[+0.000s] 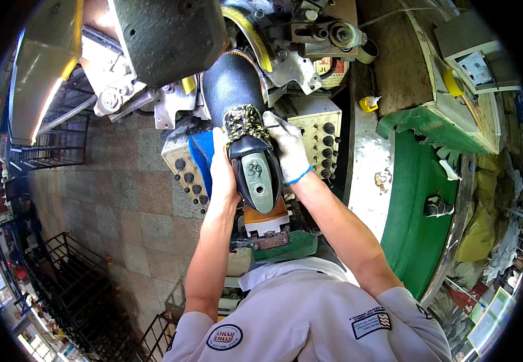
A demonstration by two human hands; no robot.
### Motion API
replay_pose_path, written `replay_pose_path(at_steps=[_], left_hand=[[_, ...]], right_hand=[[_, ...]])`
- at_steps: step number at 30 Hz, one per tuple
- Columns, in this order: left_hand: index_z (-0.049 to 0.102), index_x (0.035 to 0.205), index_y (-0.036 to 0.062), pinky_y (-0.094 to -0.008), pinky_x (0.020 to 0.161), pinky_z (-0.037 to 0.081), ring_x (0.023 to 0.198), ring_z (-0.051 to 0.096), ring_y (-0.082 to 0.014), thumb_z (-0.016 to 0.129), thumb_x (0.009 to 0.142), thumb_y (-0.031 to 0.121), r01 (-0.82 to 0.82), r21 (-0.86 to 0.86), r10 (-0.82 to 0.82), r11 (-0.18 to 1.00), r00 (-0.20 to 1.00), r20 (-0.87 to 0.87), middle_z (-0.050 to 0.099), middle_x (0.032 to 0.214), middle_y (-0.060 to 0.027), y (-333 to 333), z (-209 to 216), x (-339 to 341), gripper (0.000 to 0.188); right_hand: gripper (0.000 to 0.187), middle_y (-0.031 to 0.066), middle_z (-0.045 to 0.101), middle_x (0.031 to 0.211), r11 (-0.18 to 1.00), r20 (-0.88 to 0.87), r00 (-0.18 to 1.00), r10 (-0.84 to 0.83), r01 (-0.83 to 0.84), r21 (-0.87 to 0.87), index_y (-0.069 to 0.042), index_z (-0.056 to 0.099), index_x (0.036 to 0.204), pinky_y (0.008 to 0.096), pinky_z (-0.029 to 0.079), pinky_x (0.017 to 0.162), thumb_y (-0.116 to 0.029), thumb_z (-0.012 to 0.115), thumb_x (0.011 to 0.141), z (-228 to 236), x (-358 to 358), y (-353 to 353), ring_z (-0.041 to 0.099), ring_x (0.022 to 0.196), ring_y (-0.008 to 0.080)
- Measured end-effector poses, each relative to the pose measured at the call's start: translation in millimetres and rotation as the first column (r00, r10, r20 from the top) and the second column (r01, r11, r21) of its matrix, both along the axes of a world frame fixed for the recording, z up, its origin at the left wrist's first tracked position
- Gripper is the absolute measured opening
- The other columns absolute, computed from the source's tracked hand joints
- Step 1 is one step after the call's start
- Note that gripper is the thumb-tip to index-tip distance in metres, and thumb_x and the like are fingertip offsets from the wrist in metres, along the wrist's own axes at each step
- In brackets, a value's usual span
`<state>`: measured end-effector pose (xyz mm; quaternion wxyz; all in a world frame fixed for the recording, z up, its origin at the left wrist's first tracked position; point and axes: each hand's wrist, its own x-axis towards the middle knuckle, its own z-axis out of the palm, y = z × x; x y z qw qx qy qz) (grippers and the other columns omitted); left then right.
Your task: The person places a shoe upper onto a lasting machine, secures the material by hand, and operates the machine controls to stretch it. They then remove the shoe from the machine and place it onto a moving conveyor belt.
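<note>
At the shoe machine's front (134, 96), between its metal parts, lies the toe of a black shoe upper (232, 90); its heel end points toward us. Black-and-yellow laces (246, 120) cross it, and a grey-green last (256, 178) with one round hole shows at the collar. Left hand (224, 169), bare: grip clamped on the shoe's left flank. Right hand (290, 148), in a white knit glove with blue cuff edge: grip clamped on the opposite side, near the laces. We note cream knobbed panels (323, 130) flanking the work, and to our right a green surface (412, 211) bearing another dark shoe (438, 207).
</note>
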<state>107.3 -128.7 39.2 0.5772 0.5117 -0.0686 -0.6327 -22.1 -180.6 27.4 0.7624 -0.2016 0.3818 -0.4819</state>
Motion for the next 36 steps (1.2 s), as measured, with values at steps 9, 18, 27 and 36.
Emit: replay_pose_path(at_steps=[9, 18, 27, 36], left_hand=[[0.066, 0.119, 0.0059, -0.0348, 0.075, 0.059, 0.082, 0.071, -0.0187, 0.047, 0.102, 0.062, 0.096, 0.002, -0.096, 0.995, 0.991, 0.088, 0.073, 0.101, -0.0089, -4, -7, 16, 0.062], [0.069, 0.112, 0.003, -0.0294, 0.074, 0.056, 0.077, 0.069, -0.0145, 0.039, 0.107, 0.057, 0.133, -0.057, -0.104, 0.989, 0.928, 0.358, 0.073, 0.095, -0.0066, -11, -39, 17, 0.062], [0.071, 0.106, -0.0001, -0.0292, 0.079, 0.049, 0.082, 0.059, -0.0104, 0.034, 0.112, 0.047, 0.059, -0.24, 0.01, 0.969, 0.961, 0.275, 0.071, 0.094, -0.0028, -11, -48, 11, 0.06], [0.066, 0.123, 0.0019, -0.0287, 0.082, 0.051, 0.084, 0.062, -0.0125, 0.043, 0.109, 0.045, 0.084, -0.175, -0.006, 0.981, 0.915, 0.403, 0.071, 0.099, -0.0058, 21, -56, 23, 0.051]], right_hand=[[0.037, 0.0027, 0.071, 0.1, 1.0, -0.027, 1.0, -0.001, 0.001, -0.016, 0.0, 0.072, 0.109, 0.0279, 0.053, 0.079, -0.036, 0.065, 0.101, 3, 7, 9, 0.063, 0.086, 0.0098], [0.041, 0.0003, 0.07, 0.086, 0.997, -0.219, 0.974, -0.056, 0.041, -0.071, -0.001, 0.075, 0.095, 0.0282, 0.049, 0.07, -0.04, 0.063, 0.101, -16, 13, 8, 0.057, 0.076, 0.0075], [0.041, -0.0006, 0.068, 0.08, 0.989, -0.226, 0.964, -0.138, 0.122, -0.086, -0.003, 0.074, 0.087, 0.0297, 0.046, 0.064, -0.04, 0.065, 0.101, -23, 19, 10, 0.053, 0.072, 0.0066], [0.043, 0.0014, 0.07, 0.099, 0.981, -0.499, 0.855, -0.142, 0.053, -0.188, 0.001, 0.072, 0.108, 0.0274, 0.048, 0.082, -0.041, 0.066, 0.099, -26, -13, 18, 0.059, 0.089, 0.0092]])
